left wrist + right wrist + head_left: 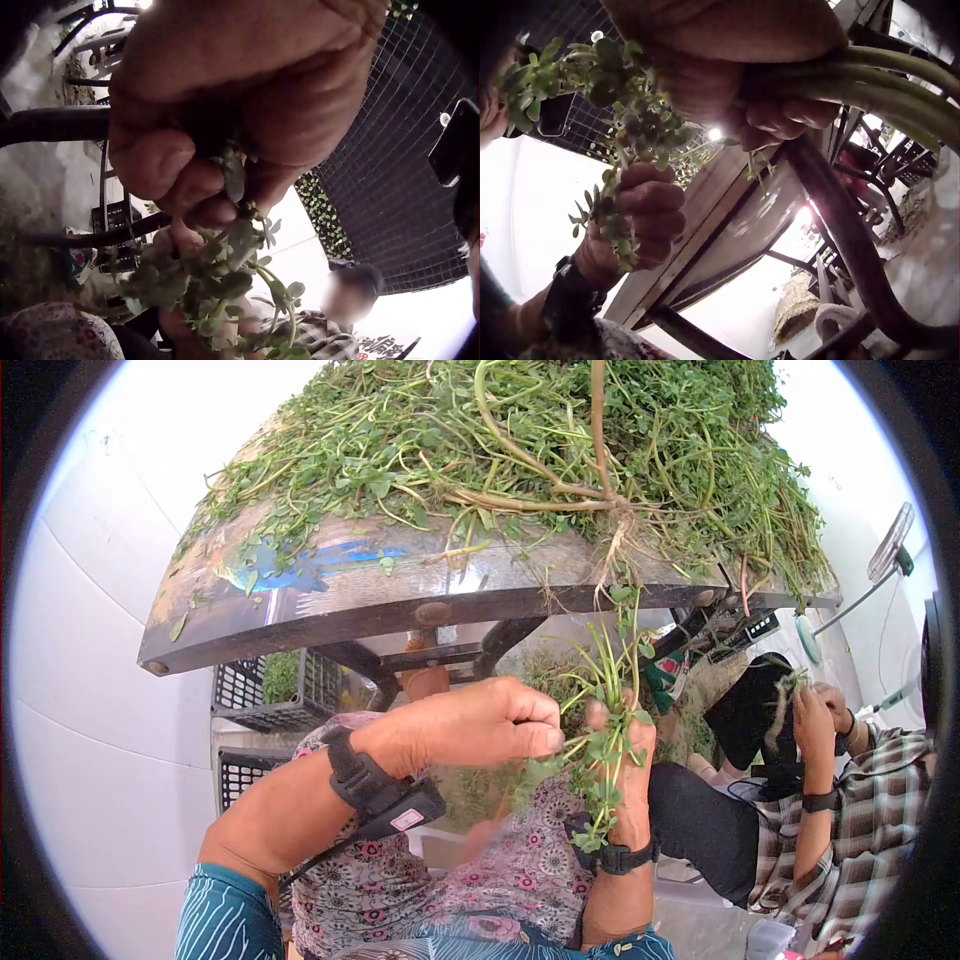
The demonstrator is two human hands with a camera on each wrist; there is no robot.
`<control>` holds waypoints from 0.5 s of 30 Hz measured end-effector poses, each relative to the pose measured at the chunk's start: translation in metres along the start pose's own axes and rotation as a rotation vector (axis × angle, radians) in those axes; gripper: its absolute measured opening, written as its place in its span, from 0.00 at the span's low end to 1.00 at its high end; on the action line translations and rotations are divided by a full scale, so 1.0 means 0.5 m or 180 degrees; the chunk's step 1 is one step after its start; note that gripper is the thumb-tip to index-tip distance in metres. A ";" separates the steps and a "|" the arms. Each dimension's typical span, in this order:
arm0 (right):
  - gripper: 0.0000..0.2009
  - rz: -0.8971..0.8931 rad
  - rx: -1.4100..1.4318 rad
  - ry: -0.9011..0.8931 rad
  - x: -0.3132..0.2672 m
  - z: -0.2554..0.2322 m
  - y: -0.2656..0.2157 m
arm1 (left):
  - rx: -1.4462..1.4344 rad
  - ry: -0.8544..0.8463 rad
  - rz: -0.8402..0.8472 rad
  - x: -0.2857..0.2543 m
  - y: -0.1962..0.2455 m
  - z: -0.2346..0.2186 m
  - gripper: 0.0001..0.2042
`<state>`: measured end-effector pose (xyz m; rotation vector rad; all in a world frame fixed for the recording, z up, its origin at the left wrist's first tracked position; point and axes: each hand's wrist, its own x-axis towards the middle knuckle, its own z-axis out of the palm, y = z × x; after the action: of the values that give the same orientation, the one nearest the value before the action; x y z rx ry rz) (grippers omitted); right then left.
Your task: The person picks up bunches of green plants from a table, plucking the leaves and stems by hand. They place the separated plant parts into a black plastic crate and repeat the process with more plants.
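Note:
In the head view my left hand [470, 728] has its fingers curled in at the leafy stems, left of my right hand [632, 760], which grips a bunch of green stems [600, 748] whose leaves hang over the wrist. The left wrist view shows my left hand [247, 90] pinching a small leafy sprig [234, 176]. Thick pale stems [885, 79] run through the curled fingers of my right hand [735, 75] in the right wrist view; my left hand [651, 214] is below, beside the leaves.
A large heap of leafy plants [420, 430] covers much of the table [350, 585], one rooted stem [620, 510] hanging at its front edge. Black crates [290, 705] stand below left. Another person in a checked shirt [870, 800] sits at the right, holding plant material.

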<state>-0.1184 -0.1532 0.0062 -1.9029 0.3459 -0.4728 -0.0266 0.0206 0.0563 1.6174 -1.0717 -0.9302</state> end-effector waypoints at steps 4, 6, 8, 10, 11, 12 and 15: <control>0.09 -0.0143 -0.0315 0.0031 -0.001 -0.002 -0.008 | 0.0007 0.0316 0.0316 -0.001 -0.006 -0.003 0.10; 0.09 -0.0115 -0.0267 0.0005 -0.001 -0.004 -0.010 | 0.0194 0.0392 0.0191 -0.004 -0.001 -0.007 0.11; 0.10 -0.0164 -0.0284 -0.0008 0.000 -0.003 -0.010 | 0.0316 0.0423 0.0085 -0.006 -0.001 -0.009 0.11; 0.09 -0.0287 -0.0370 -0.0002 0.000 -0.002 -0.010 | 0.0374 0.0402 0.0001 -0.006 -0.006 -0.008 0.11; 0.09 -0.0284 -0.0357 -0.0030 0.001 -0.002 -0.009 | 0.0371 0.0408 -0.0008 -0.006 -0.004 -0.008 0.11; 0.09 -0.0278 -0.0346 -0.0057 0.001 -0.004 -0.007 | 0.0367 0.0412 -0.0017 -0.007 0.002 -0.008 0.11; 0.09 -0.0071 -0.0153 -0.0114 -0.001 -0.004 -0.016 | -0.0189 0.0366 -0.0295 -0.010 0.017 -0.008 0.13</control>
<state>-0.1195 -0.1517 0.0145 -1.9614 0.3153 -0.4483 -0.0263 0.0251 0.0660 1.6620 -0.8892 -0.9096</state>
